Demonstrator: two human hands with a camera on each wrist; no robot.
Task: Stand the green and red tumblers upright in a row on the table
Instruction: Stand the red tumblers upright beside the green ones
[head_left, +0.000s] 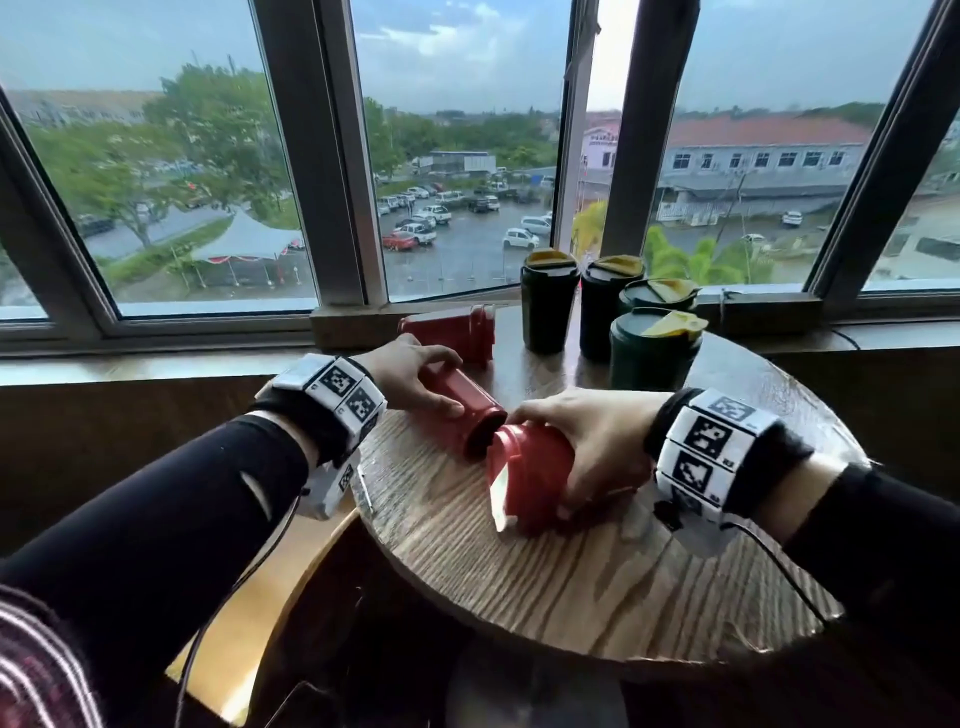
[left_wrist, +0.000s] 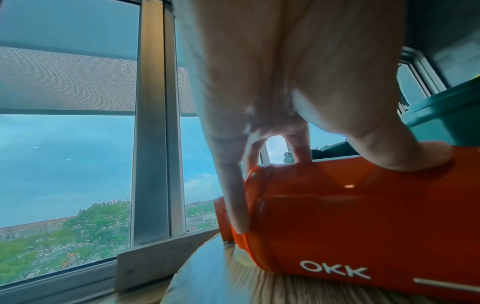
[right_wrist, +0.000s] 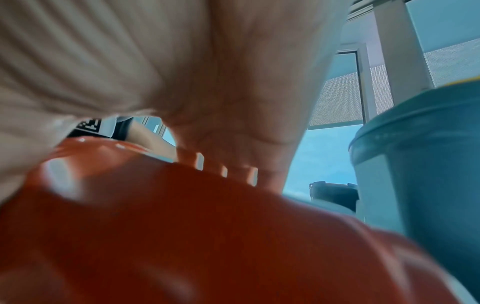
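Observation:
Three red tumblers lie on their sides on the round wooden table. My left hand grips the middle red tumbler, seen with its "OKK" print as the red tumbler under my left hand. My right hand grips the near red tumbler; the right wrist view shows this red tumbler blurred under my right hand. A third red tumbler lies at the back left. Several green tumblers stand upright at the back right.
The table stands against a window sill with large panes behind it. The green tumblers have yellow-topped lids. A cable runs from my right wrist over the table's right edge. Bare wood shows at the table's front.

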